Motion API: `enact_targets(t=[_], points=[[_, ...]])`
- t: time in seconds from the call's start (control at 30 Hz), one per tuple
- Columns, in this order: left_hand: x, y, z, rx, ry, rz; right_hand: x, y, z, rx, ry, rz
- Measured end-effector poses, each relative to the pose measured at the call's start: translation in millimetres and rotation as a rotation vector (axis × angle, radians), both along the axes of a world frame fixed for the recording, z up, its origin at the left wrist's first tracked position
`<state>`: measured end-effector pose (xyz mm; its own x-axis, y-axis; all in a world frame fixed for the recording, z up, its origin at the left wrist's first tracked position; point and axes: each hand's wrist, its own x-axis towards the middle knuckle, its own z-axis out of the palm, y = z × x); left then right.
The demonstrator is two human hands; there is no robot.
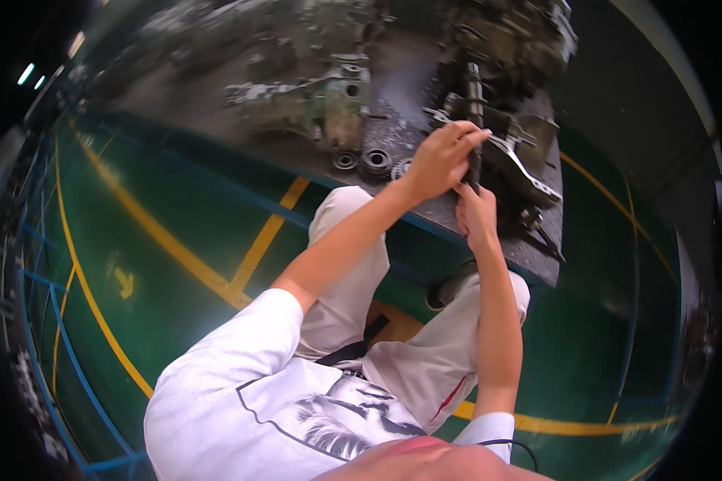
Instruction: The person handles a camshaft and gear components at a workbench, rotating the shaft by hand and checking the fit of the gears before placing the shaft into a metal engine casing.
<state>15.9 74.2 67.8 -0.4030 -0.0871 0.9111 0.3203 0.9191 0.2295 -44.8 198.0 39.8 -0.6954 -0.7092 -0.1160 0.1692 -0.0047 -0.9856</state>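
A long dark metal shaft [476, 107] with a brighter far end points away from me over the near edge of a metal workbench [524, 255]. My right hand [479, 218] is closed around its near end. Just beyond, my left hand [444, 163] has its fingers bent over the shaft; its fingertips are partly hidden. To the right of the shaft lies a curved shiny metal part [525, 170] with holes along it. Beside my left wrist, a toothed gear ring [402, 169] and two ring-shaped bearings, one of them a dark bearing [377, 159], lie on the bench.
A greenish-brown metal housing [346, 112] stands at the left of the bench. A large dirty gearbox-like assembly [513, 44] fills the far right. My knees are close under the bench edge. The green floor [168, 297] carries yellow lines.
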Motion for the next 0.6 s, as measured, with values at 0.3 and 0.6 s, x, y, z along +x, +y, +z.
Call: enact_targets(t=[0.3,0.6], points=[[11.8,-25.4,2.8,0.075,0.254,0.221,-3.1,-4.9,-19.4,0.104,0.322,-0.078],[24.6,-92.7,-3.9,1.059,0.185,-0.245,7.4,-12.6,-6.0,0.191,0.717,-0.137]])
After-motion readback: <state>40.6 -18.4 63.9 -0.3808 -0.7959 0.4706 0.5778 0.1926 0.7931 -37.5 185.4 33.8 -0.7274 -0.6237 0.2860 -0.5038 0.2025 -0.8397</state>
